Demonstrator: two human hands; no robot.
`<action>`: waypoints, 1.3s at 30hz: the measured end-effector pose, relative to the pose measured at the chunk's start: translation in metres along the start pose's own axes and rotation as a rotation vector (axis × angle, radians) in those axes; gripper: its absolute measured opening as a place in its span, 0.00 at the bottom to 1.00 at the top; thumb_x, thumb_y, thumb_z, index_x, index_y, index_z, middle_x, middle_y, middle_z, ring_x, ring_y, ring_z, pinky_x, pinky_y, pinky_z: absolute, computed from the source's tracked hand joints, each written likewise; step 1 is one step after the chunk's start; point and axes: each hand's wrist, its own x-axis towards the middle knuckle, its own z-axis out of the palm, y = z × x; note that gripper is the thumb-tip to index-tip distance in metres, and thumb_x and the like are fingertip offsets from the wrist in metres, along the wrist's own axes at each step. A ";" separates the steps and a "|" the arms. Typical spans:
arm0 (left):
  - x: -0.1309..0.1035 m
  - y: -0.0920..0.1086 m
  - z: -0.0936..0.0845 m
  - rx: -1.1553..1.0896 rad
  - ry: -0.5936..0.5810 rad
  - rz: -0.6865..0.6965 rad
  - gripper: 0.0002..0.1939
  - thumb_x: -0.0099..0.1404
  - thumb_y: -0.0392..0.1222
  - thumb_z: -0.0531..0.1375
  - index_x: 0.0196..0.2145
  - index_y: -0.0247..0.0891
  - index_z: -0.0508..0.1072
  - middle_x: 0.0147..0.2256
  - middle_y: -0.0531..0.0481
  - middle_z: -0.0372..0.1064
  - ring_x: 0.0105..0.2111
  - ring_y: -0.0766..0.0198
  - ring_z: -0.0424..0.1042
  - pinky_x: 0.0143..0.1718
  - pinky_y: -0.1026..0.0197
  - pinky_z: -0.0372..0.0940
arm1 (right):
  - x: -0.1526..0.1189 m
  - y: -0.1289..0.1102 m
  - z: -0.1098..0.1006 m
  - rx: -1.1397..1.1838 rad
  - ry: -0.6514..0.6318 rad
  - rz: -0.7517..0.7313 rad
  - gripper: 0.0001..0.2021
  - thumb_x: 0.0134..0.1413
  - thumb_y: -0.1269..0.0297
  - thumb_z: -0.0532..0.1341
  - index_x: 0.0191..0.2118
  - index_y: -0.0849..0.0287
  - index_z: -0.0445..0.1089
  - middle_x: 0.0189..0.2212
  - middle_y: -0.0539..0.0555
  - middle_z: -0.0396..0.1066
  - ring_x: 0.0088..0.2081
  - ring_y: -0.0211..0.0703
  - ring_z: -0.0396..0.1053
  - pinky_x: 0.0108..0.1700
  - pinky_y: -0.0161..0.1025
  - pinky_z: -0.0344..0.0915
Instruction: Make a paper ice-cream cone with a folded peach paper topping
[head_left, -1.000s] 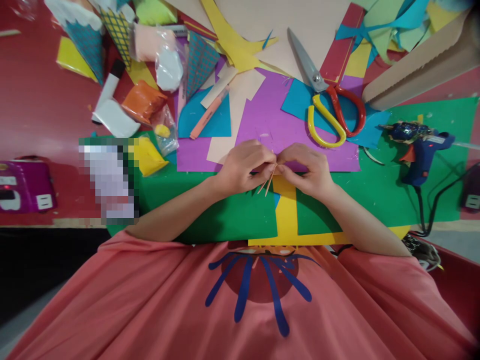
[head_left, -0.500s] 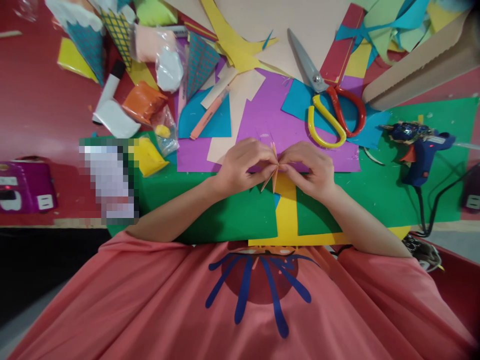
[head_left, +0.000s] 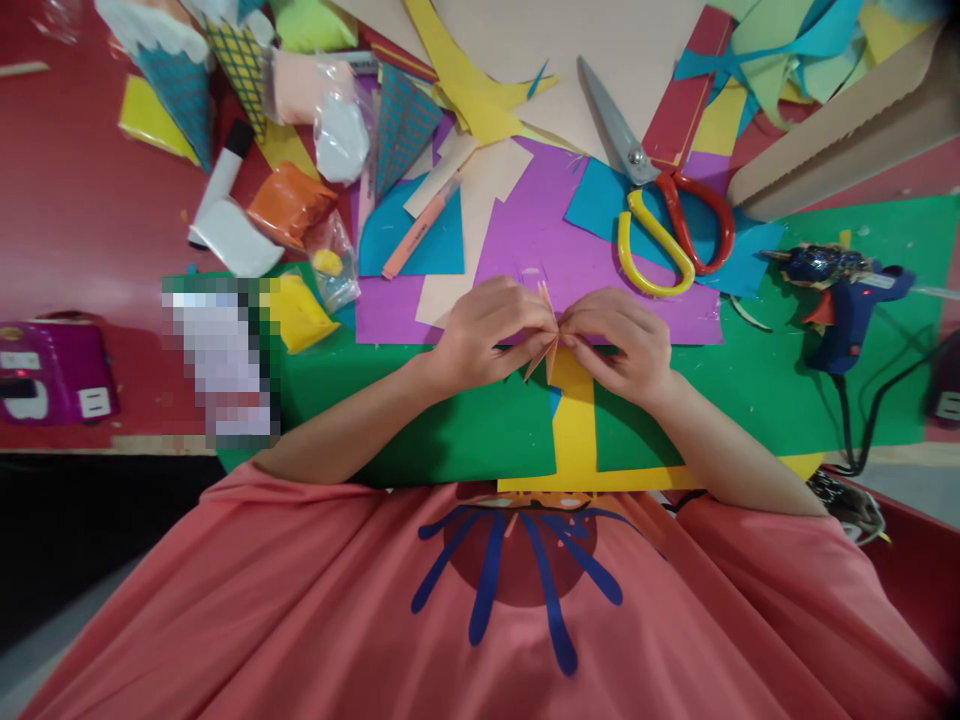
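Note:
Above the green and yellow sheets, my left hand (head_left: 487, 335) pinches a small folded piece of peach paper (head_left: 553, 364) between thumb and fingertips. Its pointed ends stick out above and below the grip. My right hand (head_left: 624, 342) meets it from the other side, thumb and index finger closed at the paper's middle. The fingertips of both hands nearly touch and hide the centre of the paper. Beneath lie a purple sheet (head_left: 525, 240), a green sheet (head_left: 420, 430) and a yellow strip (head_left: 574, 420).
Large scissors (head_left: 636, 165) with red and yellow handles lie beyond my right hand. A blue glue gun (head_left: 851, 320) with its cord rests at the right. Paper cones (head_left: 405, 130), bagged clay (head_left: 291, 205), an orange highlighter (head_left: 420, 235) and a marker (head_left: 221, 185) crowd the left side.
My right hand's fingertips have shifted slightly on the paper, and its thumb sits a little lower. The paper has tilted a little; my left hand keeps its pinch.

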 end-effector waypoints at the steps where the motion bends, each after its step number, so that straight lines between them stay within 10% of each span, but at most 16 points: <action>1: 0.000 0.000 0.000 0.002 -0.003 0.003 0.04 0.68 0.38 0.56 0.33 0.39 0.67 0.30 0.54 0.74 0.32 0.69 0.72 0.36 0.64 0.65 | 0.000 0.000 0.000 -0.007 -0.001 -0.008 0.04 0.56 0.72 0.60 0.38 0.58 0.67 0.31 0.54 0.75 0.35 0.42 0.74 0.37 0.40 0.72; 19: -0.002 -0.001 0.001 0.063 -0.039 -0.006 0.04 0.67 0.40 0.55 0.33 0.40 0.66 0.29 0.55 0.73 0.30 0.69 0.73 0.35 0.63 0.66 | 0.000 0.001 0.004 -0.062 0.027 -0.084 0.03 0.57 0.70 0.59 0.37 0.57 0.66 0.29 0.53 0.74 0.33 0.41 0.73 0.33 0.39 0.71; 39: -0.001 -0.001 0.004 0.001 -0.015 -0.078 0.06 0.68 0.42 0.54 0.32 0.40 0.65 0.27 0.54 0.71 0.28 0.69 0.69 0.33 0.64 0.62 | 0.003 -0.003 0.002 0.063 -0.068 0.180 0.03 0.58 0.70 0.59 0.33 0.58 0.65 0.27 0.50 0.70 0.32 0.38 0.68 0.34 0.37 0.65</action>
